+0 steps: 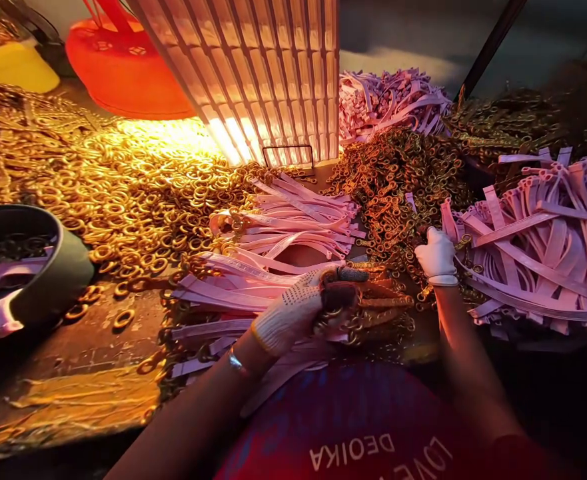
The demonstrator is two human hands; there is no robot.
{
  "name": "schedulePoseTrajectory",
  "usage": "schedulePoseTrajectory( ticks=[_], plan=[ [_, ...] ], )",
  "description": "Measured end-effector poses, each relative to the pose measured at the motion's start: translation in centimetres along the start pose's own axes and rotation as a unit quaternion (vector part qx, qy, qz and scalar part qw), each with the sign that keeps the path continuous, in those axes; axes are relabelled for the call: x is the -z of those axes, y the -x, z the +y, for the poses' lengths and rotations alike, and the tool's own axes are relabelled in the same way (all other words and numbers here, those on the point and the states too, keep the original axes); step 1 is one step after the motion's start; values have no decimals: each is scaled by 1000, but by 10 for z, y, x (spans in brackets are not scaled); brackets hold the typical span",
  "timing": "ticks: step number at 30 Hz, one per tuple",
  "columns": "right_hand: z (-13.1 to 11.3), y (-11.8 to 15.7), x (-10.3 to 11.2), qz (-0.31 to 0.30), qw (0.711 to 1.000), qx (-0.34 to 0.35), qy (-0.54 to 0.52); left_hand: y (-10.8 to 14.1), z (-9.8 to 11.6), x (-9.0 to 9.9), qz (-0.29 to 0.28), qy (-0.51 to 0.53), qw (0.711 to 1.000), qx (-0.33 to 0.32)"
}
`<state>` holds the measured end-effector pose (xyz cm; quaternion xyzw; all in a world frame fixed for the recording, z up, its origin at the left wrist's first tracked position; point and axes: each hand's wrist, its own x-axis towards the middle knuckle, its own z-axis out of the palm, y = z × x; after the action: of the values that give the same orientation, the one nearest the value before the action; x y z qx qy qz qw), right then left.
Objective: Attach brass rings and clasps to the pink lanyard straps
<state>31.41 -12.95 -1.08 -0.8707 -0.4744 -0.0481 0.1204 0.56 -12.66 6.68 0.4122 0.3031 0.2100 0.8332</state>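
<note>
My left hand (293, 303), in a dotted white work glove with dark fingers, is curled closed above the pink straps (228, 293) in the middle. Gold metal clasps and orange-lit strips (386, 300) lie right beside its fingers, but blur hides what it grips. My right hand (436, 257), in a white glove, is closed at the edge of a heap of small gold clasps (398, 193). Whatever is in its fingers cannot be made out. Just right of it rises a big pile of pink straps (548, 247).
Gold rings and clasps (148, 180) cover the left of the table. A dark bucket (68, 267) holding straps stands at the left edge. At the back are an orange lamp-like shade (123, 67), a ribbed translucent panel (273, 73) and another pink strap heap (388, 100).
</note>
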Motion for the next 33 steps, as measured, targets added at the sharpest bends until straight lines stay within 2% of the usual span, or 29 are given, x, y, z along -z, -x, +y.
schedulePoseTrajectory(
  ticks=[4,8,14,17,19,21,23,24,26,29,31,33],
  plan=[
    [4,-3,-3,-3,1000,-10,-20,1,-4,3,19,-40,999,-7],
    [6,-2,-1,-6,999,-24,-43,1,-6,2,14,-67,998,-4],
    [10,7,4,15,995,-46,-90,2,-9,1,14,-70,997,32],
    [12,12,8,50,991,-40,-115,4,-11,1,7,-64,997,36],
    [9,17,14,102,987,-32,-124,5,-12,3,1,-77,997,26],
    [-1,26,23,155,973,19,-168,5,-13,4,3,-109,994,13],
    [-17,40,36,165,943,117,-264,4,-15,7,3,-143,990,0],
    [-28,49,44,144,922,166,-319,4,-16,8,2,-157,988,-8],
    [-49,69,59,60,879,241,-407,2,-18,9,-6,-187,982,-34],
    [-77,95,77,-48,825,329,-456,-1,-21,11,-26,-237,966,-102],
    [-90,106,84,-68,801,385,-454,-2,-23,12,-31,-272,954,-125],
    [-97,110,86,-68,794,420,-434,-2,-24,13,-21,-304,945,-122]
  ],
)
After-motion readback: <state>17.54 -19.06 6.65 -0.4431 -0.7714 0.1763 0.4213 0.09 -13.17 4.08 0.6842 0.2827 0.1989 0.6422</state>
